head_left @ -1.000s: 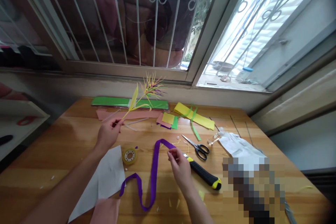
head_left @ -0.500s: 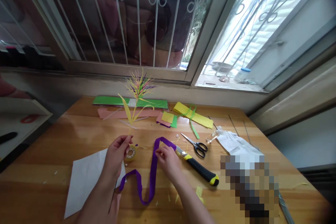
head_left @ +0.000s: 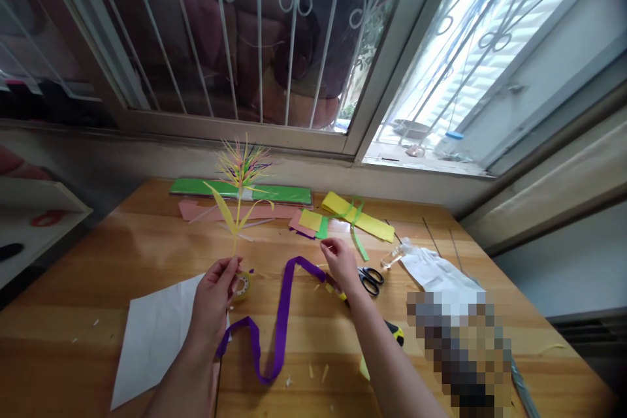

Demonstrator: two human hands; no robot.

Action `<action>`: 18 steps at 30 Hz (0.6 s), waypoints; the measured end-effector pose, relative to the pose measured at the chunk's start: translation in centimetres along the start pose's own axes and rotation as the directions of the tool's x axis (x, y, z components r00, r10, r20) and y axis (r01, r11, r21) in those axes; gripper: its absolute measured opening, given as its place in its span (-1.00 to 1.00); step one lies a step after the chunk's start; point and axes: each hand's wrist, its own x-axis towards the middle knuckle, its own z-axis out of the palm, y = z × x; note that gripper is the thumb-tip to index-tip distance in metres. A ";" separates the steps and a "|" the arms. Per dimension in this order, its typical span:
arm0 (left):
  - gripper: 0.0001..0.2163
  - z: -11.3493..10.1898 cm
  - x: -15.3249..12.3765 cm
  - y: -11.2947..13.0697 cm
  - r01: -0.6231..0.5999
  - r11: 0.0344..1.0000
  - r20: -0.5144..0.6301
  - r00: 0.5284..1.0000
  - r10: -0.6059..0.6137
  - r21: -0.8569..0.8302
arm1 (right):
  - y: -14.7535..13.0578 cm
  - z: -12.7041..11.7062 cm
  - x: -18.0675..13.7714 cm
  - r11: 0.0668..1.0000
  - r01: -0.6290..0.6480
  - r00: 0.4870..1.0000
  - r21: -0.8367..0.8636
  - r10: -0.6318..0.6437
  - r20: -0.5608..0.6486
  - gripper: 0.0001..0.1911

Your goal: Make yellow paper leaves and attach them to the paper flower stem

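Note:
My left hand (head_left: 214,290) pinches the stem of a paper flower (head_left: 242,168), which stands upright with a shaggy multicoloured head and yellow leaves. Below those fingers, a roll of tape (head_left: 243,285) lies partly covered. A long purple paper strip (head_left: 281,326) winds across the table between my hands. My right hand (head_left: 341,264) is raised beyond the strip's far end, fingertips pressed together; whatever they hold, if anything, is too small to make out. My right forearm partly hides a utility knife (head_left: 398,332), and black-handled scissors (head_left: 371,281) lie just right of that hand.
A white sheet (head_left: 159,333) lies at left. Farther back are a green paper pack (head_left: 289,195), small coloured paper squares (head_left: 310,220) and a folded yellow strip (head_left: 377,227). A white cloth-like piece (head_left: 438,274) and thin dark wires (head_left: 434,235) lie at right. The window wall closes the back.
My right hand has moved from the purple strip up and right, now over the knife and beside the scissors. The flower has shifted slightly left in my left hand.

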 end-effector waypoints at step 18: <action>-0.56 1.5 8.5 -3.7 -0.194 0.969 0.005 0.981 0.196 0.154 | 7.0 -3.5 5.0 0.905 -0.330 0.942 -0.267 0.333 -0.037 -0.72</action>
